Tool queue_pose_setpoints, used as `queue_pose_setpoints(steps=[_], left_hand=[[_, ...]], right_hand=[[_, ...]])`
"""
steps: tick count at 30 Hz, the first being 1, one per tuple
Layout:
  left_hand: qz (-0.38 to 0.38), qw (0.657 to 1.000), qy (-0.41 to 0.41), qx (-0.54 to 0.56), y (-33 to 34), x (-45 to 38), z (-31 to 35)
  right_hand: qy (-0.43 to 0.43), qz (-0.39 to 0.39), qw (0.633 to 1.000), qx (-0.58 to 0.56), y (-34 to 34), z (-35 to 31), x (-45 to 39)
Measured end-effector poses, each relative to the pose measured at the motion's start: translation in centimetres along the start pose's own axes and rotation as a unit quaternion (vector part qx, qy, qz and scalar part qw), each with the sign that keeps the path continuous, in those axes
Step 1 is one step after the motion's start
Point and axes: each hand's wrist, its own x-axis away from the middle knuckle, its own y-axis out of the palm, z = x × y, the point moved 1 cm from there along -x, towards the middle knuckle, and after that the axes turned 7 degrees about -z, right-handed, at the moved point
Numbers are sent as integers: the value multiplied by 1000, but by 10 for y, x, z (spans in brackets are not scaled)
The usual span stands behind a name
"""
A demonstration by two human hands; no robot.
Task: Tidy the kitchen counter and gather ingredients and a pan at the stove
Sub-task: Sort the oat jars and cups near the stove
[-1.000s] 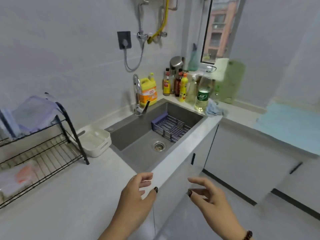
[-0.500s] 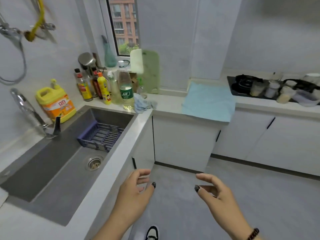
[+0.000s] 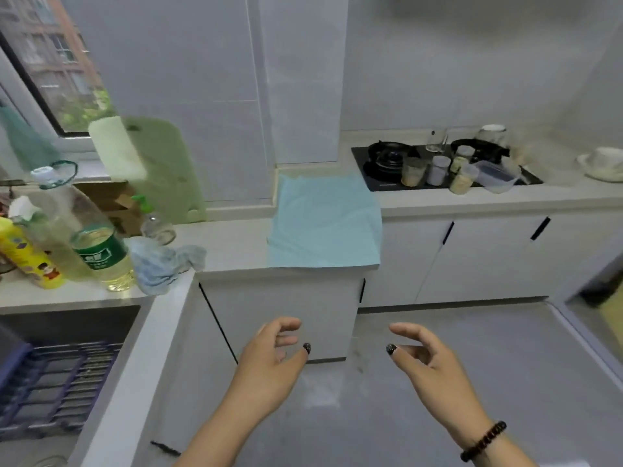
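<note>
My left hand (image 3: pixel 269 362) and my right hand (image 3: pixel 428 362) hover over the grey floor in front of the white cabinets, fingers loosely curled, holding nothing. At the far right a black gas stove (image 3: pixel 381 176) is set into the counter, crowded with several jars (image 3: pixel 413 170) and a clear plastic container (image 3: pixel 497 176). A light blue cloth (image 3: pixel 323 220) lies spread on the corner counter. A crumpled blue rag (image 3: pixel 161 264) sits beside a big oil bottle (image 3: pixel 97 244) and a yellow bottle (image 3: pixel 23 254) at the left.
The sink (image 3: pixel 67 332) with a blue rack (image 3: pixel 50 385) is at the lower left. A green cutting board (image 3: pixel 165 163) and a paper roll (image 3: pixel 114 150) lean by the window. White bowls (image 3: pixel 603 163) stand at the far right. A doorway opens at the right edge.
The view has swung right from the sink and drying rack toward the corner counter and stove. Both hands keep the same loose pose in front of me.
</note>
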Motion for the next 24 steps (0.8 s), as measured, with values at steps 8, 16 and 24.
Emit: queue_pose_setpoints(steps=[8, 16, 24], left_hand=[[-89, 995, 29, -31, 42, -116, 48], [-143, 988, 49, -32, 148, -213, 115], [-150, 985, 81, -23, 287, -295, 198]], right_hand=[[22, 92, 995, -29, -60, -5, -73], [51, 150, 986, -42, -183, 13, -120], [61, 163, 984, -34, -341, 28, -177]])
